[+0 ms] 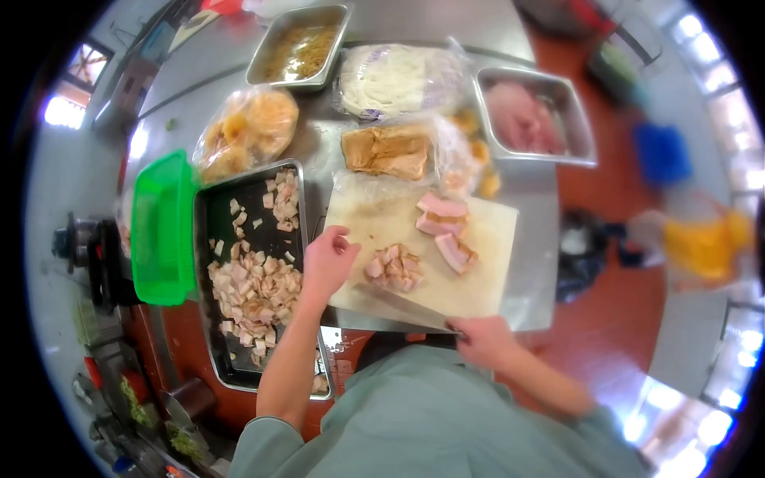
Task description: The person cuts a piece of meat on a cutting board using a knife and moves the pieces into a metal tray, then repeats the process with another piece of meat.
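Grey-green shirt | black rectangular tray: cubed pale meat | left hand half-curled, empty | right hand closed round blurred, probably steel knife

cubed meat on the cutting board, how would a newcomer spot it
Find the pale cutting board in front of the person. The cubed meat lies on it between the left hand and the larger slices. Unlike those slices, it is a heap of small pieces.

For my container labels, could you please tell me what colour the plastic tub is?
The plastic tub is bright green, clearest in the head view.
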A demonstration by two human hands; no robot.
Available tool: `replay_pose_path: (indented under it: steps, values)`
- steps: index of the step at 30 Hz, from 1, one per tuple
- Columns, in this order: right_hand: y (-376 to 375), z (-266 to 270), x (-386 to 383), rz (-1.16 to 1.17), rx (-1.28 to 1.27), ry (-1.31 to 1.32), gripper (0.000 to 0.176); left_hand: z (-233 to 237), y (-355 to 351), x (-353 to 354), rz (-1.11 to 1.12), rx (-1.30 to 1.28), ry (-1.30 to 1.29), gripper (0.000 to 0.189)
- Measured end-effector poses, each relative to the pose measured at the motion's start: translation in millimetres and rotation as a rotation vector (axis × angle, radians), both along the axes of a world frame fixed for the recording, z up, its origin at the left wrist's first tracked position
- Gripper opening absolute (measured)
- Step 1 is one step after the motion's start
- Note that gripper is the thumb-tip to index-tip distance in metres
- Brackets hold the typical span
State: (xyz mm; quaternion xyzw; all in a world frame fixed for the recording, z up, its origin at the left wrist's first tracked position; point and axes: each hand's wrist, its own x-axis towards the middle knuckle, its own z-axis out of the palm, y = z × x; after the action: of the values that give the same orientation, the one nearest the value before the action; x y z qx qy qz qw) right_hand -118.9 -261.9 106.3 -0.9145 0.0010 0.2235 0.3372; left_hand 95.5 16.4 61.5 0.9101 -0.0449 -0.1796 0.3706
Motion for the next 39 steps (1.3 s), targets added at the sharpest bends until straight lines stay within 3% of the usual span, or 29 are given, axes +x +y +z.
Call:
replay_pose_path:
  steps: [2, 3, 6, 9, 21, 28, 34, 39]
  values:
    - [-11, -1, -18, -0.187, 0.074, 0.109, 0.033, -16, 9, -14, 0.164, -0.215, -0.044, 0.053]
    - [-11, -11, -26, -0.291, 0.108, 0.167, 0.036, -22, 7, -25, 0.128, -0.208, 0.014, 0.063]
    - [-3, -38, -32, -0.501, 0.216, 0.213, 0.039, -31, -26, -65, -0.101, -0.015, -0.260, 0.077]
    - [12, -58, -30, -0.602, 0.273, 0.216, 0.037, -61, -46, -80, -0.202, -0.063, -0.457, 0.088]
    - [21, -103, -35, -0.790, 0.737, 0.578, 0.016, -77, -67, -99, -0.118, -0.042, -0.528, 0.078]
    - [69, -113, -16, -0.775, 0.898, 0.598, 0.012, -82, -70, -100, 0.102, -0.179, -0.570, 0.068]
    - [101, -86, 29, -0.484, 0.813, 0.631, 0.011, -61, -41, -93, 0.411, -0.283, -0.594, 0.059]
    - [173, -23, 97, -0.077, 0.785, 0.555, 0.024, 0, 72, -67, 0.632, 0.066, -0.919, 0.048]
